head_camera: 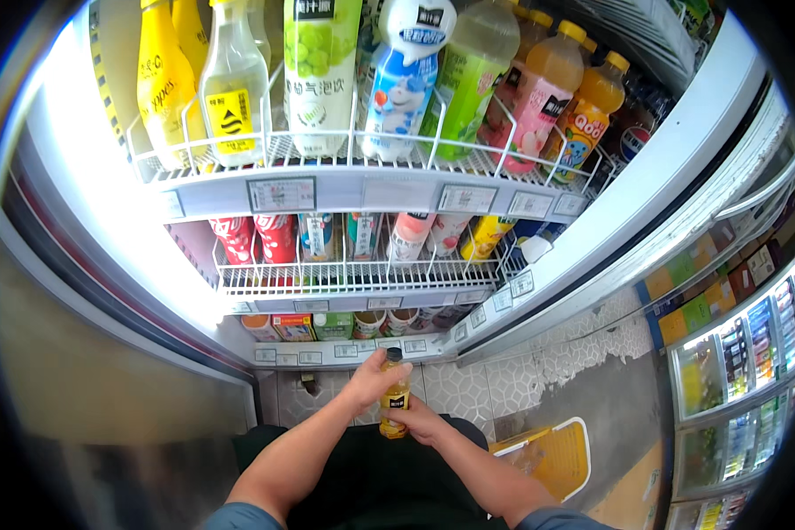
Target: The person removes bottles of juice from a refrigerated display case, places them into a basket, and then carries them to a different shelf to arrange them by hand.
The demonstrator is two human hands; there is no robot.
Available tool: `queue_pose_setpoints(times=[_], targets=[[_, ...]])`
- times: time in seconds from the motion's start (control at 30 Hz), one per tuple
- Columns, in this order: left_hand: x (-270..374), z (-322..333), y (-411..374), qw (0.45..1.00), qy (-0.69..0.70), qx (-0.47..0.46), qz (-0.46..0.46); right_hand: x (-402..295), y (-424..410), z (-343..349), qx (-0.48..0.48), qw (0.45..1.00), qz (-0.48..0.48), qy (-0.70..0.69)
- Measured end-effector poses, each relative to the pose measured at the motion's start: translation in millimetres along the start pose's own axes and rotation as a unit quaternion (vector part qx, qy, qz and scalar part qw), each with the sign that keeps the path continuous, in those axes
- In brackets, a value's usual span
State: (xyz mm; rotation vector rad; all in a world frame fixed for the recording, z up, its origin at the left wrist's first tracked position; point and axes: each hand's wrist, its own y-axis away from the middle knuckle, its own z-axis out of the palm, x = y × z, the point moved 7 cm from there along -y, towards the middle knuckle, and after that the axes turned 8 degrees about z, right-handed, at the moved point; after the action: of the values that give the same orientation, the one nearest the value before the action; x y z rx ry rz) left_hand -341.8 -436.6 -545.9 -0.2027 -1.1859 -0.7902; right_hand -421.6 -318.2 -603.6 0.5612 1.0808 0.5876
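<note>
Between both hands, in front of my lap, is a small plastic bottle (395, 400) of yellow-orange juice with a dark cap and a label bearing writing. It stands roughly upright, its neck away from me. My left hand (373, 383) grips its upper part just under the cap, with the thumb across the front. Lower down, my right hand (419, 420) is closed around the bottle near its base. Before me an upright drinks cooler stands open, and its upper wire shelf (344, 149) carries several bottles, among them a green-and-white grape drink (318, 79).
The middle shelf (364, 275) holds cans and bottles; cartons and tubs (334, 326) fill the bottom. A cooler door (119, 318) reaches along my left. To my right a yellow crate (560, 460) rests on the floor. Further right are stacked cartons (695, 311) and another cooler (735, 344).
</note>
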Motion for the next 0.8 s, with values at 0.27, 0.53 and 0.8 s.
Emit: queue_pose_setpoints(times=[0.27, 0.53, 0.8], targets=[[1, 14, 16, 0.998, -0.006, -0.066, -0.009, -24, 3, -17, 0.048, 0.997, 0.0, 0.054], [24, -3, 37, 0.999, 0.016, -0.041, 0.007, -60, 2, 31, -0.02, 0.99, -0.074, 0.12], [85, 58, 116, 0.996, -0.014, -0.033, -0.077, -74, 115, 76, -0.029, 0.998, -0.036, 0.051]])
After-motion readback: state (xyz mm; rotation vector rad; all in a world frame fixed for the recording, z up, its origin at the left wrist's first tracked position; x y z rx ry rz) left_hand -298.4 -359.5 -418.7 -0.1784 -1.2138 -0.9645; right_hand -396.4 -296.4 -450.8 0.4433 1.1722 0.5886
